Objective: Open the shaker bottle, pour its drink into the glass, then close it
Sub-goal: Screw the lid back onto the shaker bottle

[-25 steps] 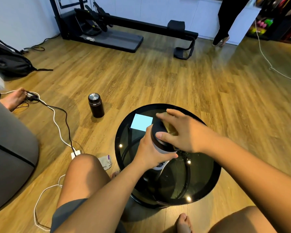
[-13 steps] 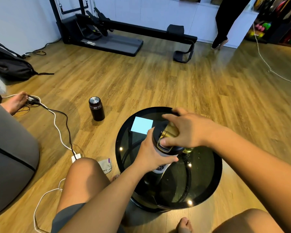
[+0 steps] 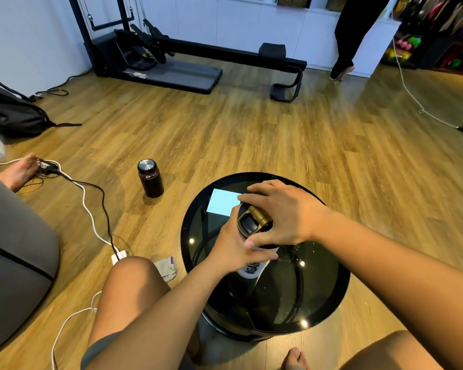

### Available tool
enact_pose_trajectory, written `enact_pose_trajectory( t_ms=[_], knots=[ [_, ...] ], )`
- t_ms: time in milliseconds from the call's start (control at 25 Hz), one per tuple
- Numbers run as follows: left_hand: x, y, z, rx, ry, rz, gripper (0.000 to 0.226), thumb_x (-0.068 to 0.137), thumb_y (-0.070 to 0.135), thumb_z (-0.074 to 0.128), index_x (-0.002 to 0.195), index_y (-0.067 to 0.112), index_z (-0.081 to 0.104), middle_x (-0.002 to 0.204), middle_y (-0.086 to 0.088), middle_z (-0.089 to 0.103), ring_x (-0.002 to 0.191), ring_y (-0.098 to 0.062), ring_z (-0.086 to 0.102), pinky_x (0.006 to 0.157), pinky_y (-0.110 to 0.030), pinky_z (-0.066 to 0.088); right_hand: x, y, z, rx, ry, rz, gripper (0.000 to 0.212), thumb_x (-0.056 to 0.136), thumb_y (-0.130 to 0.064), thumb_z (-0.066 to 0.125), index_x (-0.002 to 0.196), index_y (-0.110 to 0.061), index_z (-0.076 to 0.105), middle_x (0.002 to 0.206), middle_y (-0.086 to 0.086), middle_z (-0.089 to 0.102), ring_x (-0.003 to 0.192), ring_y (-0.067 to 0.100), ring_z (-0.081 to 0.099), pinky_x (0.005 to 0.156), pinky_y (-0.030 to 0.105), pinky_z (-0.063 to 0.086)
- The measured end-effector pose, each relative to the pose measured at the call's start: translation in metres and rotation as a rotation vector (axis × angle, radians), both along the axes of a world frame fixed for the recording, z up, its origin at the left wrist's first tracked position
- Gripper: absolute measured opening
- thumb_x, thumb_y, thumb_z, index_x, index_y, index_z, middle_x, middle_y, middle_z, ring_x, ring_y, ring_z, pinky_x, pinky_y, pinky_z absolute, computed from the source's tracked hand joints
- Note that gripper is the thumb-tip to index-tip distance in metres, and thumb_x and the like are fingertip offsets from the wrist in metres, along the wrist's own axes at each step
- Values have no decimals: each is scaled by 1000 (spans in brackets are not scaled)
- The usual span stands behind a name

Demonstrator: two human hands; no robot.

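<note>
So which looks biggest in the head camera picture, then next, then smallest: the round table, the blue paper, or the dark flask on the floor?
1. Round table, by far.
2. Blue paper and dark flask look about alike; the flask stands farther away, so I won't rank them.

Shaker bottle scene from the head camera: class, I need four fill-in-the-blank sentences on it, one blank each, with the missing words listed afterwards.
1. The left hand grips the shaker bottle around its ____.
2. The right hand rests on the bottle's ____.
3. The bottle stands over a round black ____.
4. The dark flask stands on the ____.

Missing words: body; lid; table; floor
</note>
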State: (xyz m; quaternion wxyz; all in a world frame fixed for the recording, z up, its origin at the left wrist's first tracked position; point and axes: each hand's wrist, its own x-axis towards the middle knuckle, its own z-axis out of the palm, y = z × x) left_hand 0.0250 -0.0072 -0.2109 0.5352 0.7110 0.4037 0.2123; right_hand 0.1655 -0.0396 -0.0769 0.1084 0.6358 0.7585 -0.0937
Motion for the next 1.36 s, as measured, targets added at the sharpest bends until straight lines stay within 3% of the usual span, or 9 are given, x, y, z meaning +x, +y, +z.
enact_pose_trajectory(
  t_ms=[80,240,400,520,600,720,920,1080,1360],
  knots=[
    [-3,8,-2,53,27,-33,131,50,59,96,156,28,26,145,11,54,137,-10,52,114,-39,47,2,4,-5,-2,4,47,100,73,-89,41,156,-36,25,161,-5,36,140,23,42,107,42,44],
    [-6,14,-3,50,-8,-53,113,50,50,94,146,20,43,119,18,66,114,6,62,92,-13,50,-3,8,-27,171,-49,-16,107,65,-95,16,149,-32,38,141,-6,59,111,22,66,85,37,53],
    [-3,5,-15,-20,-32,-11,95,50,52,91,129,9,60,100,11,75,97,6,69,77,-7,49,-12,4,-37,288,-45,-137,101,66,-95,15,138,-33,47,123,-5,66,100,24,69,74,33,50],
    [-6,9,-7,-51,-30,-59,85,49,50,91,122,13,65,98,8,77,97,1,72,81,-16,54,-14,2,-38,304,-32,-183,100,66,-96,17,138,-32,47,123,-3,67,100,25,69,76,36,52],
    [-10,23,6,-23,-42,-191,79,53,40,94,124,21,64,113,6,74,110,-4,69,93,-24,54,-9,6,-32,255,-25,-122,101,69,-96,21,142,-30,43,126,-2,65,106,26,67,81,37,52],
    [-14,40,16,25,-22,-291,101,55,36,98,142,24,48,132,13,62,129,-5,58,107,-23,48,-1,13,-23,152,29,-16,98,73,-91,31,146,-27,40,136,-2,61,118,25,61,94,42,50],
    [-6,19,2,3,-24,-136,51,64,18,97,102,30,65,95,14,72,94,7,68,79,-8,50,-3,14,-30,171,43,-40,94,71,-90,27,145,-33,40,136,-4,60,114,24,63,88,37,50],
    [-6,17,-3,35,-43,-93,46,66,12,96,92,32,65,88,12,73,86,8,69,76,-11,54,-4,15,-34,220,47,-93,89,72,-91,28,139,-35,45,132,-7,61,113,22,64,85,37,49],
    [-3,13,-5,18,-81,-66,37,65,9,96,90,21,71,84,10,76,83,6,71,73,-12,54,-10,13,-35,228,18,-190,85,75,-89,33,139,-35,44,131,-4,62,112,25,63,83,39,46]
  ],
)
